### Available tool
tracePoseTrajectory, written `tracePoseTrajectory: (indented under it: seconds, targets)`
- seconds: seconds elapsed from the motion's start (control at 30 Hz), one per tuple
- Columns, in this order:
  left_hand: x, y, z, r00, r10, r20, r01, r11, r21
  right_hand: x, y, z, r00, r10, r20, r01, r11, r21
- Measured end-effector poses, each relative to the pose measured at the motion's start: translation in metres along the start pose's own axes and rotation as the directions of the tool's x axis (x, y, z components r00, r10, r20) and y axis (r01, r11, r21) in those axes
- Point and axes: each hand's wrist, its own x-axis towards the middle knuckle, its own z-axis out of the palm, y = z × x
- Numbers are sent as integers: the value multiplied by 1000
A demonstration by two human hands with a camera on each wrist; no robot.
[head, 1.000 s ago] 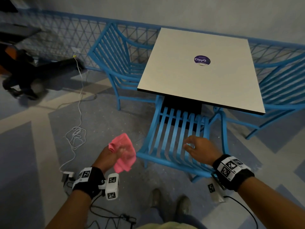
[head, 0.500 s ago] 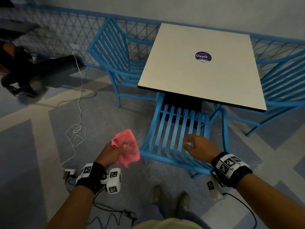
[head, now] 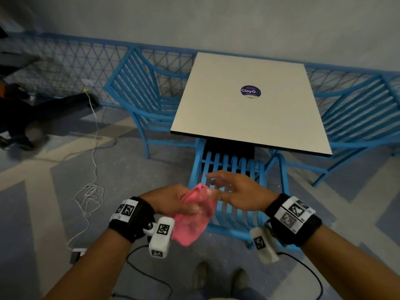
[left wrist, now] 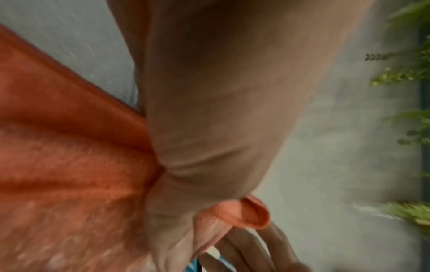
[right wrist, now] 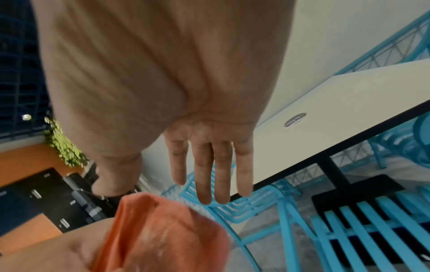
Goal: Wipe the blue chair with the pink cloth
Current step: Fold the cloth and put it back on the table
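We stood in front of the blue slatted metal chair (head: 234, 215), which was pushed partly under the square white table (head: 249, 118). Our left hand (head: 171, 201) gripped the crumpled pink terry cloth (head: 192, 221), with the fingers curled around its upper part, and the rest of the cloth hung down in the air, just in front of the chair's near rail. From the head view we could not tell if the cloth touched the chair. Our right hand (head: 236, 190) was held above the slats with straight, spread fingers and it held nothing; its thumb side was just beside the top edge of the cloth, perhaps touching it.

We judged that the task was only at its beginning. The cloth was already in the hand, but it was not pressed on any slat, so no wiping was visible. The seat slats, the armrests and the frame all were left to wipe. It seemed that we were arranging or passing the cloth between the hands before the first stroke.
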Motion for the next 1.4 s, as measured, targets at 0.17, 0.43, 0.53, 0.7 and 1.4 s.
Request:
tracePoseTrajectory:
  seconds: [0.17,0.43,0.53,0.7,1.4]
  targets:
    - [30,61,-2,982,88,168,-115,980,159,-8,-9,-34,997,-13,77,23,991,-132]
    - [79,112,-14,937,51,345,-85,993,84,-25,39,-84,983,130,131,-130,991,-5]
    - [102,117,-23,920,37,390,-78,993,90,-22,63,-103,980,166,112,-169,985,20]
    - [153,114,-40,948,-49,313,-46,956,291,-9,102,-138,974,212,85,-217,975,50]
    - [374,134,-97,989,-74,-127,127,862,490,155,258,-240,939,337,-75,-344,901,-262]
